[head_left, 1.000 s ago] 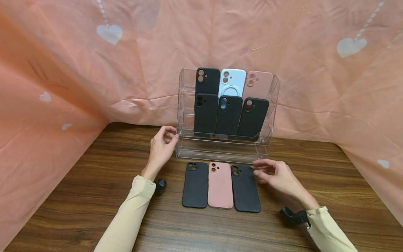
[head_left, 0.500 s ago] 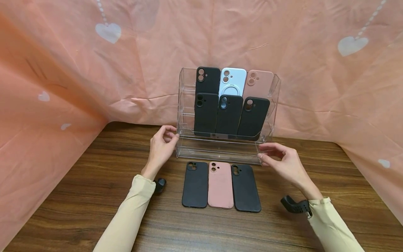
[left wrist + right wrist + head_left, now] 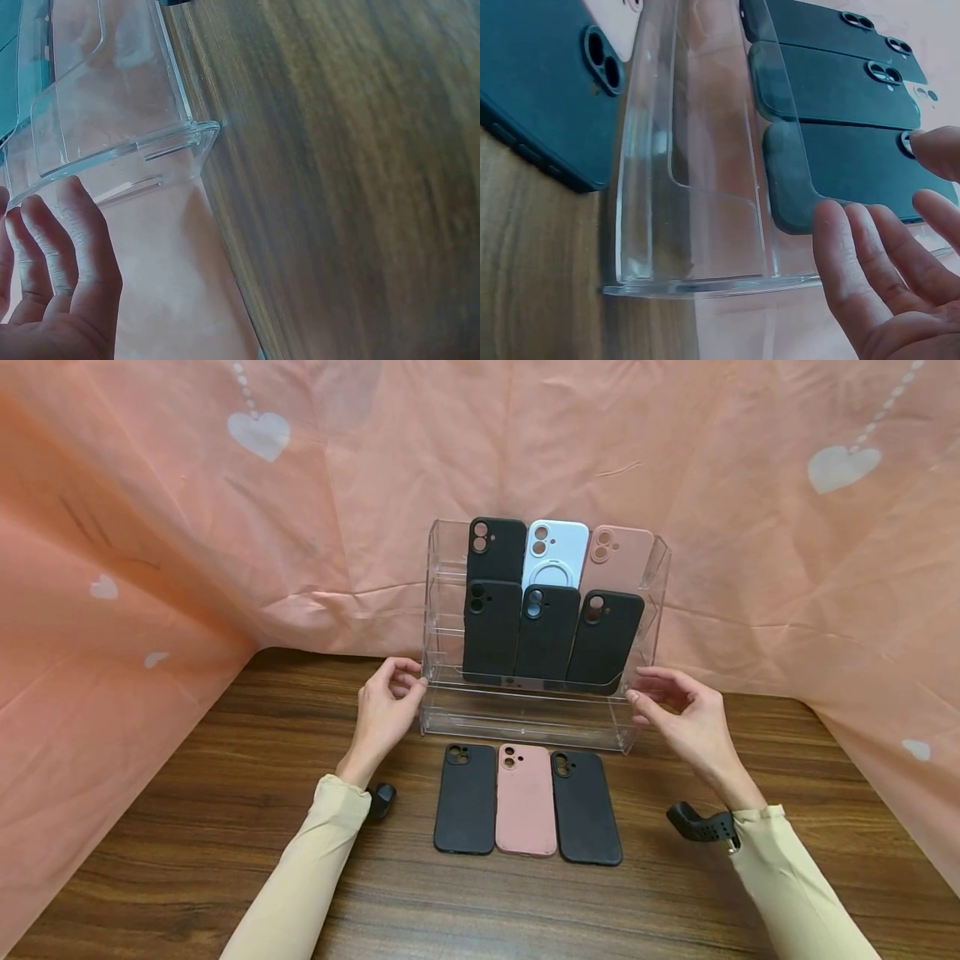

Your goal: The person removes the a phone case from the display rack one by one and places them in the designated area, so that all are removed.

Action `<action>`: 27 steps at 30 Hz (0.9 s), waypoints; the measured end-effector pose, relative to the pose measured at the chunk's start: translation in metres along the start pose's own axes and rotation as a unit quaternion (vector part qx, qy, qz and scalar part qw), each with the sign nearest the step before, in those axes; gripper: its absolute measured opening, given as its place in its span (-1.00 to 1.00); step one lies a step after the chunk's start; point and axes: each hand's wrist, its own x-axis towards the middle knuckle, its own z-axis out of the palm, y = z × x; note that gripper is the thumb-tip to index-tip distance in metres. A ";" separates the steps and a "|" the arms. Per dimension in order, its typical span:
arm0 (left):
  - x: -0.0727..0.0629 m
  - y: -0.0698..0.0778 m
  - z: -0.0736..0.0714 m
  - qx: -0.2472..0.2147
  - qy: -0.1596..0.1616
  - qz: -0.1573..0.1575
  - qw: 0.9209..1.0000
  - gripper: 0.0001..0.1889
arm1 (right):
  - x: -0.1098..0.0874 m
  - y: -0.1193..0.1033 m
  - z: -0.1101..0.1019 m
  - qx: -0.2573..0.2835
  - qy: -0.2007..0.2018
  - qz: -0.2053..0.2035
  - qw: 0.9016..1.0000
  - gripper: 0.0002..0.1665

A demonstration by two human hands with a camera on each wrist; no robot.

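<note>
A clear acrylic stepped stand (image 3: 525, 724) holds phone cases in two upper rows. The back row has a black case (image 3: 497, 550), a white case (image 3: 558, 547) with a ring, and a pink case (image 3: 630, 560). In front of them lean three black cases (image 3: 491, 635). My left hand (image 3: 386, 706) rests its fingertips on the stand's left side, fingers loosely bent. At the right side, my right hand (image 3: 686, 714) has its fingertips at the clear side panel (image 3: 720, 287), thumb apart from the fingers. Neither hand holds a case.
In front of the stand, a black case (image 3: 465, 799), a pink case (image 3: 526, 802) and another black case (image 3: 586, 808) lie flat in a row on the wooden table (image 3: 480, 910). A pink curtain (image 3: 375, 510) hangs close behind the stand.
My right hand has moved up and away from beside the right black case on the table, along the stand's right side. My left hand has stayed put. The cases have not moved.
</note>
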 end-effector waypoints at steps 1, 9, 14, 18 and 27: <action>0.000 0.000 0.000 0.000 0.001 0.000 1.000 -0.82 | 0.002 -0.001 0.000 0.003 0.005 0.000 1.000 -0.52; 0.000 0.000 0.001 -0.003 0.000 -0.004 1.000 -0.82 | 0.018 -0.006 -0.003 0.001 0.027 -0.012 1.000 -0.50; -0.001 -0.001 0.001 -0.007 0.000 -0.004 1.000 -0.83 | 0.030 -0.010 -0.006 0.040 0.040 -0.019 0.998 -0.51; -0.001 -0.001 0.001 -0.007 0.000 -0.002 1.000 -0.83 | 0.038 -0.013 -0.008 0.052 0.055 -0.030 0.997 -0.51; -0.001 0.000 0.000 -0.006 0.000 -0.005 1.000 -0.84 | 0.055 -0.024 -0.009 -0.001 0.063 -0.024 0.998 -0.42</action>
